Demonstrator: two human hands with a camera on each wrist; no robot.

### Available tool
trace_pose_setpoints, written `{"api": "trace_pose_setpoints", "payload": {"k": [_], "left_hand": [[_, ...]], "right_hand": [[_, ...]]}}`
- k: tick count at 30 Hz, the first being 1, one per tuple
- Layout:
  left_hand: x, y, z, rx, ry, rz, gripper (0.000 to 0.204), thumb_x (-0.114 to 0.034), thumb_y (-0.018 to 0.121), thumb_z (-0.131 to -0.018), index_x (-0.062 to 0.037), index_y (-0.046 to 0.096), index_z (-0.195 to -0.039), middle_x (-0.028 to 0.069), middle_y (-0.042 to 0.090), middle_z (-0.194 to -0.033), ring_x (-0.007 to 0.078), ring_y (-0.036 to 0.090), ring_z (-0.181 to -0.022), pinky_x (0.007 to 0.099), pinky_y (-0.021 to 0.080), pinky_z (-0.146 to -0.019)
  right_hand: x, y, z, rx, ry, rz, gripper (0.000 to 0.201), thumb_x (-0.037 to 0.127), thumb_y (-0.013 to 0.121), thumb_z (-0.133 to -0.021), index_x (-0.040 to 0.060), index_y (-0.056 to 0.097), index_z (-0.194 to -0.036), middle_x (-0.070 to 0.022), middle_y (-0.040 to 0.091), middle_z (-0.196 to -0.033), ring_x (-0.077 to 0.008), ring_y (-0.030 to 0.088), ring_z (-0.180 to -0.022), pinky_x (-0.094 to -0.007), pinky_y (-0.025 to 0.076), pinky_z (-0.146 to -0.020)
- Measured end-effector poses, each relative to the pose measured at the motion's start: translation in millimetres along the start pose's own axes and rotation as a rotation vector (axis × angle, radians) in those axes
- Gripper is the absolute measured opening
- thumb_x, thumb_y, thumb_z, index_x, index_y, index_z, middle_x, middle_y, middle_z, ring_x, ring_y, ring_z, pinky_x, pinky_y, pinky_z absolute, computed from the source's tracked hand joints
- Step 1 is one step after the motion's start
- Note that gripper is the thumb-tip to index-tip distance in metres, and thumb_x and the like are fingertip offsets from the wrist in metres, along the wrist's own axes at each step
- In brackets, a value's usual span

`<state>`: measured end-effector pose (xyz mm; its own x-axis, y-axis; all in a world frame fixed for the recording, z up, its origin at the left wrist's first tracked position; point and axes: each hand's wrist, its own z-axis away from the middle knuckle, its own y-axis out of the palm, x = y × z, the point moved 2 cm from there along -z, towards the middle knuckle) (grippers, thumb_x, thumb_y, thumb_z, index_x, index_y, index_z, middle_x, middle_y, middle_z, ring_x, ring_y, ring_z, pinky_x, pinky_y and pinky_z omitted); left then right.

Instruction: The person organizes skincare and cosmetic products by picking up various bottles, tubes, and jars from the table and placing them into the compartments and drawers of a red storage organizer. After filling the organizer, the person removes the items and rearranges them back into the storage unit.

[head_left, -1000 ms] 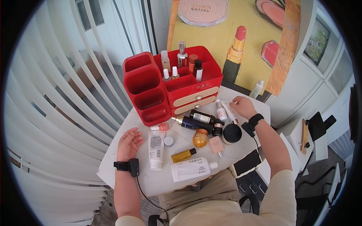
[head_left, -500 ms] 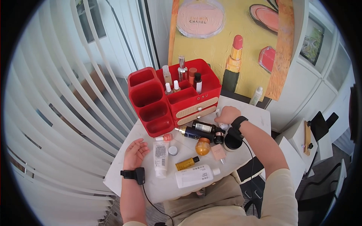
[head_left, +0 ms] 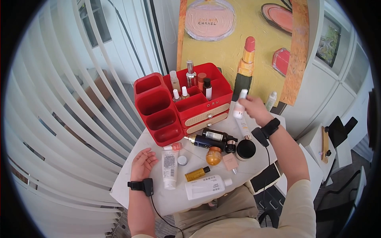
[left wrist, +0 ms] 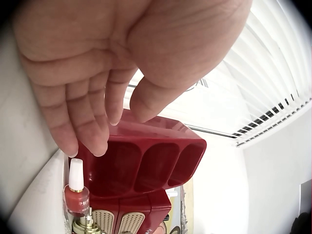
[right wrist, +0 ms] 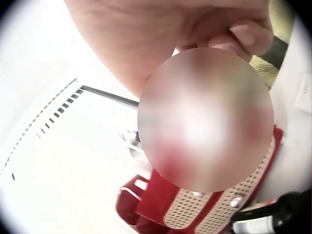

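Note:
My right hand (head_left: 254,109) pinches a small white-and-pink bottle (head_left: 239,110) upright near its cap, to the right of the red organizer (head_left: 203,104). In the right wrist view a round blur hides most of that bottle and the fingertips of my right hand (right wrist: 214,29). My left hand (head_left: 143,162) rests loosely curled at the table's left, palm up and holding nothing. Beside it lie a white tube (head_left: 170,170) and a coral nail polish bottle (head_left: 174,146). In the left wrist view, the fingers of my left hand (left wrist: 92,97) reach toward the nail polish (left wrist: 77,195).
Several bottles stand in the organizer's right half; its left compartments (head_left: 158,127) hold nothing visible. On the table lie a dark pump bottle (head_left: 206,141), amber jar (head_left: 214,156), black-lidded jar (head_left: 246,149), yellow bottle (head_left: 197,174), white bottle (head_left: 206,187) and another tube (head_left: 244,127).
My right hand reached down among the bottles beside the organizer, took hold of the white-and-pink bottle and lifted it up and back. My left hand stays about where it was.

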<state>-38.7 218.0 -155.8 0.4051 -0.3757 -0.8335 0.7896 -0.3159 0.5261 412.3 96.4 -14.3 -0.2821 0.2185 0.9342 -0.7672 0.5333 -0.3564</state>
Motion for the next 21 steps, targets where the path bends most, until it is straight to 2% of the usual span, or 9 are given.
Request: {"api": "trace_pose_setpoints", "payload": {"k": [1, 2, 4, 5, 6, 8, 9, 18, 21], "left_hand": [[0.2, 0.3, -0.5, 0.000, -0.003, 0.000, 0.026, -0.014, 0.048, -0.099, 0.0004, 0.055, -0.120, 0.0132, 0.066, -0.101, 0.0211, 0.066, -0.086, 0.0361, 0.056, -0.081], [0.3, 0.3, -0.6, 0.000, -0.005, -0.001, 0.026, -0.014, 0.048, -0.099, 0.0004, 0.055, -0.120, 0.0132, 0.066, -0.101, 0.0211, 0.066, -0.086, 0.0361, 0.056, -0.081], [-0.4, 0.1, -0.2, 0.006, -0.004, 0.022, 0.027, -0.012, 0.050, -0.098, 0.0024, 0.053, -0.121, 0.0149, 0.066, -0.102, 0.0220, 0.065, -0.087, 0.0369, 0.056, -0.082], [-0.8, 0.0, -0.4, 0.008, -0.002, 0.019, 0.027, -0.012, 0.050, -0.098, 0.0024, 0.053, -0.121, 0.0149, 0.066, -0.102, 0.0220, 0.065, -0.087, 0.0369, 0.056, -0.082], [-0.1, -0.5, -0.6, 0.000, -0.006, 0.020, 0.027, -0.012, 0.050, -0.098, 0.0023, 0.053, -0.121, 0.0148, 0.066, -0.102, 0.0221, 0.065, -0.087, 0.0369, 0.057, -0.082], [0.9, -2.1, -0.7, -0.006, -0.004, 0.018, 0.027, -0.012, 0.050, -0.098, 0.0023, 0.053, -0.121, 0.0147, 0.065, -0.102, 0.0222, 0.065, -0.087, 0.0368, 0.057, -0.082], [1.7, -3.0, -1.2, 0.000, -0.007, 0.020, 0.027, -0.012, 0.050, -0.098, 0.0023, 0.053, -0.122, 0.0148, 0.065, -0.102, 0.0224, 0.065, -0.087, 0.0368, 0.057, -0.081], [0.2, -1.0, -0.1, 0.022, -0.011, 0.024, 0.028, -0.013, 0.050, -0.098, 0.0015, 0.053, -0.122, 0.0145, 0.066, -0.102, 0.0238, 0.065, -0.087, 0.0375, 0.056, -0.082], [1.2, -4.0, -2.8, 0.028, -0.006, 0.013, 0.028, -0.015, 0.049, -0.099, 0.0008, 0.054, -0.122, 0.0144, 0.066, -0.103, 0.0245, 0.065, -0.089, 0.0384, 0.055, -0.083]], "right_hand": [[10.9, -0.4, 0.0, -0.029, -0.100, -0.020, 0.034, 0.028, 0.064, -0.085, -0.0041, 0.063, -0.095, -0.0078, 0.064, -0.076, -0.0124, 0.057, -0.067, -0.0291, 0.045, -0.061], [14.7, 1.4, -5.4, -0.030, -0.099, -0.021, 0.034, 0.028, 0.064, -0.085, -0.0041, 0.063, -0.095, -0.0078, 0.064, -0.076, -0.0124, 0.057, -0.067, -0.0291, 0.045, -0.061], [30.3, 2.1, -15.6, -0.188, -0.437, -0.027, 0.031, 0.028, 0.063, -0.086, -0.0023, 0.063, -0.093, -0.0069, 0.064, -0.074, -0.0126, 0.058, -0.067, -0.0288, 0.046, -0.061], [38.5, 6.8, -20.8, -0.222, -0.472, 0.030, 0.032, 0.031, 0.062, -0.085, 0.0000, 0.063, -0.092, -0.0106, 0.066, -0.075, -0.0213, 0.063, -0.068, -0.0338, 0.049, -0.063], [47.3, 11.5, -22.1, -0.224, -0.475, 0.025, 0.032, 0.031, 0.062, -0.085, 0.0000, 0.063, -0.092, -0.0106, 0.066, -0.075, -0.0213, 0.063, -0.068, -0.0338, 0.049, -0.063], [75.2, 22.4, -16.0, -0.331, -0.416, 0.442, 0.035, 0.035, 0.061, -0.084, 0.0015, 0.063, -0.091, -0.0165, 0.067, -0.077, -0.0319, 0.066, -0.074, -0.0401, 0.051, -0.067], [76.0, 29.2, -23.5, -0.330, -0.425, 0.484, 0.037, 0.039, 0.061, -0.083, 0.0021, 0.063, -0.090, -0.0203, 0.067, -0.082, -0.0372, 0.066, -0.081, -0.0440, 0.052, -0.071], [76.7, 67.2, -60.5, -0.185, -0.425, 0.711, 0.033, 0.033, 0.060, -0.083, 0.0047, 0.067, -0.097, -0.0185, 0.069, -0.087, -0.0369, 0.066, -0.083, -0.0455, 0.053, -0.076], [64.4, 65.9, -78.2, -0.012, -0.438, 0.658, 0.031, 0.032, 0.060, -0.082, 0.0047, 0.068, -0.096, -0.0197, 0.069, -0.088, -0.0362, 0.067, -0.086, -0.0450, 0.053, -0.077]]}}
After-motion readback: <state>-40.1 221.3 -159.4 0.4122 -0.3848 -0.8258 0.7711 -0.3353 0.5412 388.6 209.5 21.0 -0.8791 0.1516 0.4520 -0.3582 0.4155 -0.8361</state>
